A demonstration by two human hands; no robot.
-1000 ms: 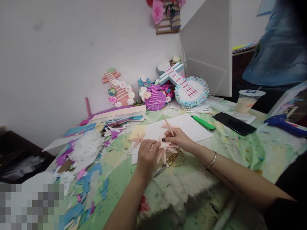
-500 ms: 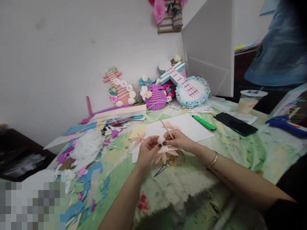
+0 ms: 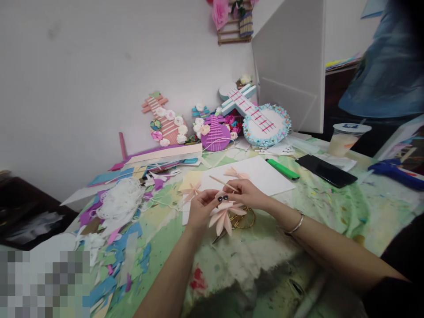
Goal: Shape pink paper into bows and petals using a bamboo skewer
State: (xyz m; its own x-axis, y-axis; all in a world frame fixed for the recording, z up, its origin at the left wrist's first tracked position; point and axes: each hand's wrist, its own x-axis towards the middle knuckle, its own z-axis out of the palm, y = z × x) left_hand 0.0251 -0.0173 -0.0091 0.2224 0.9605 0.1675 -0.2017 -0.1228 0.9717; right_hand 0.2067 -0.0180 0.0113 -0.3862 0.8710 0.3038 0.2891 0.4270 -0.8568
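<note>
Between my two hands is a pale pink paper flower [image 3: 223, 219] with pointed petals hanging downward. My left hand [image 3: 202, 207] pinches its upper part from the left. From the right, my right hand [image 3: 247, 193] grips the flower too, thumb beside the other thumb, while a thin wooden stick [image 3: 219, 180] pokes out leftward from its fingers. Gold-handled scissors [image 3: 249, 219] lie on the table just beneath, their blades mostly covered by the petals. Behind my hands, similar pink paper flowers [image 3: 236, 173] rest on a white sheet [image 3: 265, 176].
To the right lie a green utility knife [image 3: 282, 169], a black phone [image 3: 326, 170], a lidded cup [image 3: 346, 139] and a blue glue gun [image 3: 394, 171]. White string [image 3: 121, 201] and paper scraps [image 3: 132, 240] cover the left. Decorated paper instruments [image 3: 266, 126] lean against the wall.
The stick has swung from steep to nearly flat, its tip now further left and lower. The flower has tipped, its petals hanging lower over the scissor blades.
</note>
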